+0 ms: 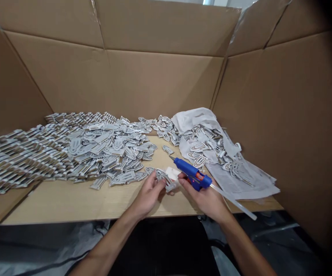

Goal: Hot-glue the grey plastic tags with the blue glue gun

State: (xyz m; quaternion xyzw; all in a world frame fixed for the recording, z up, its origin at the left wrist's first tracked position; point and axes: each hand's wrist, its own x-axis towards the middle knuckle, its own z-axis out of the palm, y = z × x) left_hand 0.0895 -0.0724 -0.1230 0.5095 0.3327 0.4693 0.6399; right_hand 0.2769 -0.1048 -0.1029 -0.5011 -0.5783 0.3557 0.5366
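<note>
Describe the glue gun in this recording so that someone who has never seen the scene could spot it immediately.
Inside the cardboard enclosure, look toward the front of the pale wooden tabletop. The person's right hand grips a blue hot glue gun. Its orange detail and long translucent glue stick set it apart from the grey cut-out pieces piled nearby.

left: stacked clip-shaped pieces (68, 153) on wooden tabletop (68, 203) | right: more on crumpled sheet (240, 184) | behind: cardboard wall (160, 84)
</note>
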